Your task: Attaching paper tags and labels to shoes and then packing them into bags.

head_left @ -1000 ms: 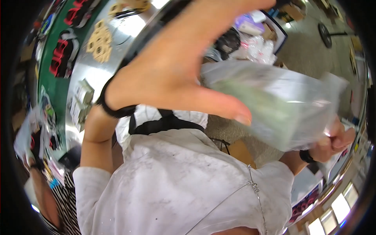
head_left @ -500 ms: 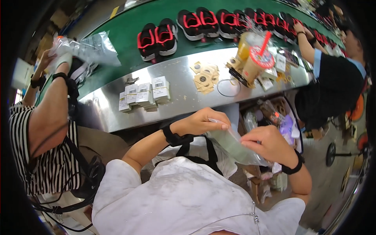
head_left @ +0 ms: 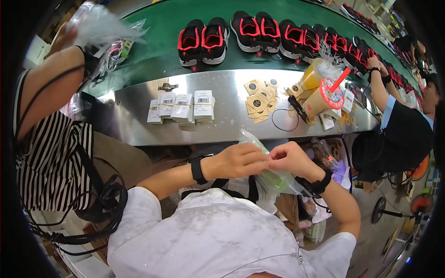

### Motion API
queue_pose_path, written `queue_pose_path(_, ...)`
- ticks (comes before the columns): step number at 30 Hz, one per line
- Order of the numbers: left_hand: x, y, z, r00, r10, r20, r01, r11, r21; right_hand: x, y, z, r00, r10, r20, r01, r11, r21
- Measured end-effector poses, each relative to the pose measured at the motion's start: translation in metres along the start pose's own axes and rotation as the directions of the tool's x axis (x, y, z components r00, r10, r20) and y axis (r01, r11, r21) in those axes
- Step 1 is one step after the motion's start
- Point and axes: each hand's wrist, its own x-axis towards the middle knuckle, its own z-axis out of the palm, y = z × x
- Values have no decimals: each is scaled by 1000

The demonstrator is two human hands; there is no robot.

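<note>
White short-sleeved shirt (head_left: 218, 236), faint grey smudges. Black wristband (head_left: 198, 168) on left wrist, black wristband (head_left: 319, 184) on right wrist. Black straps (head_left: 232, 192) above shirt collar.

Clear crinkled plastic bag (head_left: 271, 173), greenish content inside, perhaps folded sheet; upright, pinched at top edge, below steel counter edge.

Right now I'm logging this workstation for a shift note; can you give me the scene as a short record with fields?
left hand: pinching the clear plastic bag at its top
right hand: gripping the same bag, fingertips meeting the left
bench: steel shelf with tag bundles and tan square cards
belt: green conveyor carrying black and red shoes
drinks: two lidded cups
others: striped-shirted person at left
</note>
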Motion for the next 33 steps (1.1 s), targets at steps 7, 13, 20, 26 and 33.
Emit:
queue_pose_path(7, 4, -6, -17, 980, 9, 197, -29, 995, 99, 3, 3, 2, 995, 69, 68, -90, 925, 369)
queue_pose_path(13, 4, -23, -3, 998, -68, 9, 69, 997, -23, 9, 19, 6, 987, -75, 141, -31, 774, 632)
queue_pose_path(20, 5, -16, -11, 965, -191, 181, 202, 978, -46, 10, 32, 13, 983, -102, 155, -70, 568, 820)
queue_pose_path(26, 1, -8, -25, 990, 22, 138, -23, 1000, 3, 5, 38, 6, 987, -147, -68, 132, 488, 863)
queue_pose_path(33, 8, 18, -23, 996, -16, 87, 26, 992, -124, -20, -9, -38, 718, -646, -260, 397, 686, -610)
